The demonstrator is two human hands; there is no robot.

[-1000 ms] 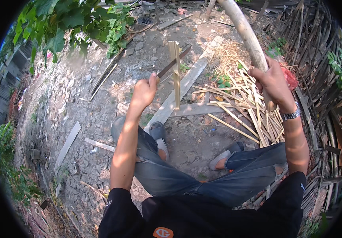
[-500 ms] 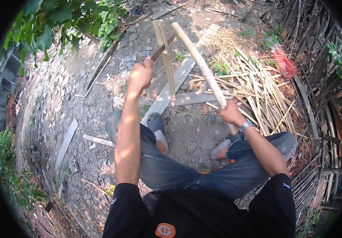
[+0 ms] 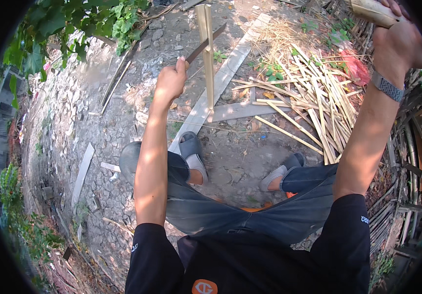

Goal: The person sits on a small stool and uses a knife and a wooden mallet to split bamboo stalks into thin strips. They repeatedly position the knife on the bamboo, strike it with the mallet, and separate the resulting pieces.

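Observation:
My left hand (image 3: 171, 81) is closed around the handle of a long knife (image 3: 198, 51). The blade is wedged across a partly split bamboo length (image 3: 209, 81), its tip sticking out on the far right side. That bamboo stands upright, its lower end on a grey wooden plank (image 3: 235, 61). High at the upper right, my right hand (image 3: 398, 41), with a metal watch at its wrist, grips a thick pale wooden stick (image 3: 373, 12). Part of the stick runs out of the picture. The stick is apart from the knife.
A heap of thin split strips (image 3: 326, 105) lies on the ground at right, with a red plastic bag (image 3: 354, 67) behind it. A fence of sticks (image 3: 411, 142) lines the right side. Leafy vines (image 3: 69, 24) hang at upper left. My sandalled feet (image 3: 193, 157) flank cracked soil.
My right hand has swung the wooden stick up and to the right, away from the bamboo. My left hand still holds the knife in the bamboo, nearly in place.

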